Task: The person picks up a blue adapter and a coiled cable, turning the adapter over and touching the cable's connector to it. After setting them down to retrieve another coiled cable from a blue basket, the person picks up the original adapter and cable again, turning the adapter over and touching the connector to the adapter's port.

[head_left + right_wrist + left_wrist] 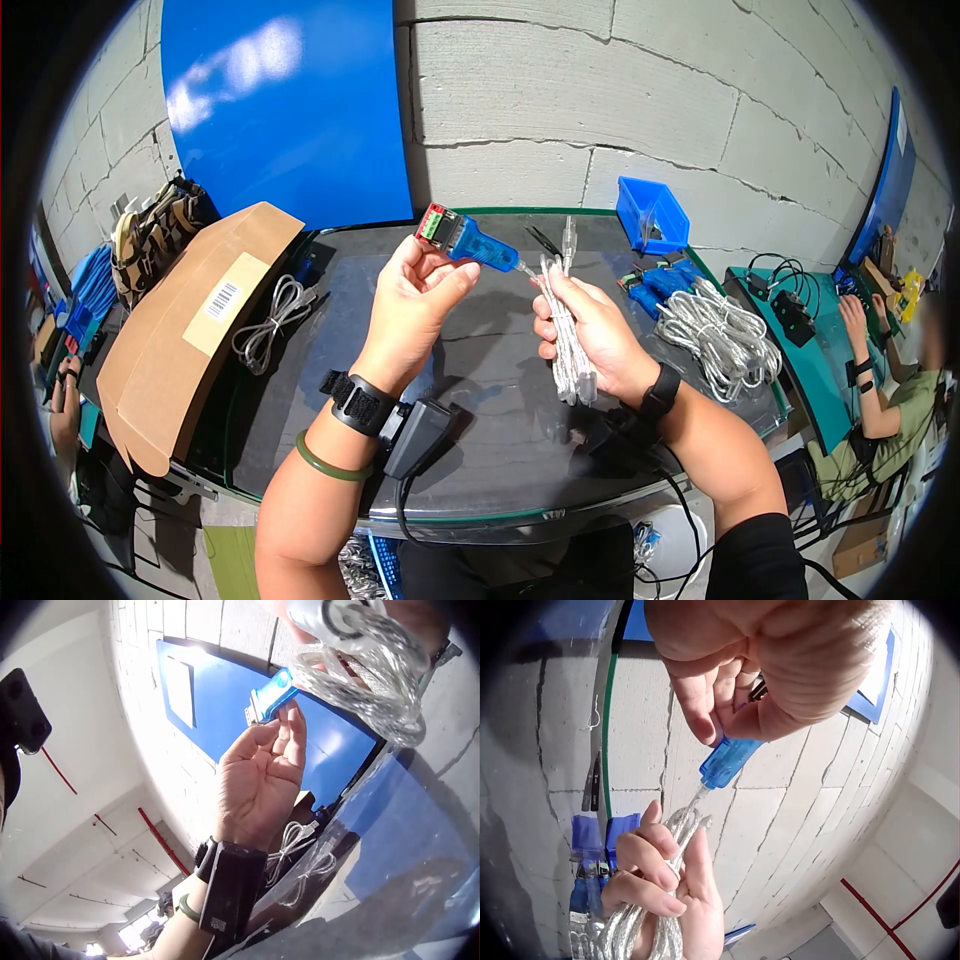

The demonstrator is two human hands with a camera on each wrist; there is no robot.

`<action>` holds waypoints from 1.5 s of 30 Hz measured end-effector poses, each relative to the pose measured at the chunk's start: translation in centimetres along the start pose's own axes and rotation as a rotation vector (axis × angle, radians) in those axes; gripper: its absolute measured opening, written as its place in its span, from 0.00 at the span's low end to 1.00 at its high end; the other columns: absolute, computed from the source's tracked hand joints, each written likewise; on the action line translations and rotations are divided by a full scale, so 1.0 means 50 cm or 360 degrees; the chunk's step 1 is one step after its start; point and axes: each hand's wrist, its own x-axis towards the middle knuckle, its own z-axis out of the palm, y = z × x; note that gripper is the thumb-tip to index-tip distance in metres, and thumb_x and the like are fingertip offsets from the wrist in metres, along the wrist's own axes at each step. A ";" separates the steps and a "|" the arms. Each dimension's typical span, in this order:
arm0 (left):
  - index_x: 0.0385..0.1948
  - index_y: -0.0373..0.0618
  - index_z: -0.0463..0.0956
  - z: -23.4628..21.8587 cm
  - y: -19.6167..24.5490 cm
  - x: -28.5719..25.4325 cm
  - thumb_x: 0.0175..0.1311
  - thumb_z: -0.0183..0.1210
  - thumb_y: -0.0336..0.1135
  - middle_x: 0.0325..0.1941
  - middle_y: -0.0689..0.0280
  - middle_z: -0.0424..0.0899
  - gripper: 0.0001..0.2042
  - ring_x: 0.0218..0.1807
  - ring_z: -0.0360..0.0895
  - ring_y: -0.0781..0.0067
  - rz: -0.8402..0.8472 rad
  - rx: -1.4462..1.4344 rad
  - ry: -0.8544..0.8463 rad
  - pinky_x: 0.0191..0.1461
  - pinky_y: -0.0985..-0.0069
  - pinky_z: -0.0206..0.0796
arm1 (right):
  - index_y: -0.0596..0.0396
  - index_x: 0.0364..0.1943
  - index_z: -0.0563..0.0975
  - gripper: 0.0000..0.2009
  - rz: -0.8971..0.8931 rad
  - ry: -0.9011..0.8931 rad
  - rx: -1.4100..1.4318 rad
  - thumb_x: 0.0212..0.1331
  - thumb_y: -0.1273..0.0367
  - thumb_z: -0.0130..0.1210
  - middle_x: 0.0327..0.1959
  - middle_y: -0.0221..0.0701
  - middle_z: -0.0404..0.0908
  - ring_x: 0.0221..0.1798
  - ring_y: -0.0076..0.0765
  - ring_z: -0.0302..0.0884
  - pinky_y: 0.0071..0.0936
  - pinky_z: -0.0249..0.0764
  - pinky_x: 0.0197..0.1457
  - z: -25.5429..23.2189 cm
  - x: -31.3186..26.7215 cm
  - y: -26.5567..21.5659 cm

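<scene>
My left hand (pixel 415 315) pinches a translucent blue serial adapter (pixel 487 249) between thumb and fingers, over the middle of the table. A red-and-green terminal block (pixel 433 226) sits on the adapter's far end. From its other end a clear-jacketed silver cable runs to my right hand (pixel 597 325). That hand grips the folded cable bundle (pixel 570 350), which hangs below the fingers with a clear plug (pixel 569 240) sticking up above. In the left wrist view the right fingers curl round the cable loops (pixel 641 934).
Several more blue adapters (pixel 655 285) with coiled silver cables (pixel 722 340) lie at the right, below a blue bin (pixel 653 215). A cardboard box (pixel 200 330) and a white coiled cable (pixel 275 325) are at the left. Another person's hand (pixel 853 325) shows at far right.
</scene>
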 end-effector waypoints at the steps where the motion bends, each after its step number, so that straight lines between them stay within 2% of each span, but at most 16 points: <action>1: 0.43 0.41 0.68 0.005 0.003 -0.001 0.53 0.58 0.23 0.40 0.68 0.76 0.15 0.42 0.73 0.81 0.0029 0.0044 0.0029 0.50 0.82 0.65 | 0.51 0.37 0.66 0.12 0.0009 0.0014 -0.0005 0.64 0.58 0.43 0.24 0.24 0.67 0.23 0.19 0.63 0.19 0.66 0.22 -0.001 0.001 0.001; 5: 0.41 0.40 0.69 0.013 0.011 -0.006 0.52 0.59 0.23 0.40 0.68 0.76 0.14 0.42 0.73 0.84 0.0115 0.0224 -0.0002 0.47 0.83 0.66 | 0.51 0.37 0.66 0.12 0.0031 0.0066 -0.0077 0.64 0.57 0.44 0.24 0.23 0.66 0.23 0.18 0.63 0.19 0.66 0.22 -0.006 0.005 0.007; 11: 0.40 0.40 0.69 0.012 0.010 -0.008 0.51 0.61 0.23 0.39 0.68 0.76 0.15 0.41 0.72 0.85 0.0133 0.0159 -0.0133 0.44 0.86 0.67 | 0.50 0.37 0.66 0.12 0.0023 0.0097 -0.0173 0.63 0.57 0.45 0.23 0.22 0.66 0.22 0.17 0.63 0.18 0.66 0.22 -0.012 0.010 0.012; 17: 0.42 0.41 0.72 0.013 0.004 -0.008 0.49 0.64 0.23 0.39 0.70 0.77 0.17 0.39 0.73 0.87 0.0133 0.0219 -0.0085 0.39 0.89 0.67 | 0.51 0.39 0.67 0.12 0.0038 0.0072 -0.0232 0.63 0.58 0.45 0.24 0.22 0.67 0.22 0.17 0.63 0.18 0.66 0.22 -0.012 0.011 0.013; 22: 0.44 0.41 0.73 0.013 0.001 -0.009 0.48 0.64 0.23 0.37 0.71 0.78 0.18 0.37 0.73 0.88 0.0107 0.0272 -0.0166 0.38 0.89 0.67 | 0.52 0.38 0.67 0.11 0.0173 0.0025 -0.0264 0.63 0.59 0.46 0.24 0.23 0.67 0.22 0.17 0.65 0.18 0.68 0.21 -0.018 0.015 0.019; 26: 0.44 0.41 0.73 0.016 -0.002 -0.008 0.48 0.64 0.23 0.35 0.70 0.79 0.19 0.35 0.73 0.88 0.0148 0.0343 -0.0179 0.37 0.89 0.67 | 0.52 0.37 0.67 0.11 0.0172 0.0015 -0.0282 0.63 0.59 0.46 0.24 0.24 0.67 0.22 0.17 0.66 0.18 0.70 0.21 -0.022 0.017 0.022; 33: 0.44 0.40 0.72 0.015 -0.001 -0.010 0.48 0.63 0.22 0.36 0.69 0.79 0.19 0.36 0.74 0.86 0.0130 0.0290 -0.0219 0.38 0.88 0.69 | 0.51 0.36 0.66 0.12 0.0268 -0.0014 -0.0341 0.62 0.58 0.46 0.24 0.22 0.67 0.22 0.16 0.65 0.17 0.71 0.21 -0.022 0.018 0.024; 39: 0.43 0.40 0.73 0.017 -0.001 -0.010 0.49 0.63 0.23 0.33 0.70 0.78 0.17 0.35 0.74 0.87 0.0139 0.0261 -0.0212 0.37 0.88 0.69 | 0.52 0.36 0.65 0.13 0.0306 -0.0029 -0.0411 0.62 0.57 0.46 0.24 0.22 0.66 0.21 0.15 0.65 0.17 0.71 0.21 -0.017 0.015 0.023; 45: 0.33 0.41 0.73 0.013 -0.004 -0.007 0.50 0.64 0.26 0.28 0.73 0.77 0.10 0.29 0.71 0.91 0.0097 0.0425 -0.0070 0.31 0.90 0.64 | 0.51 0.37 0.66 0.13 0.0357 -0.0080 -0.0462 0.63 0.56 0.46 0.25 0.22 0.67 0.22 0.15 0.66 0.17 0.71 0.22 -0.018 0.015 0.023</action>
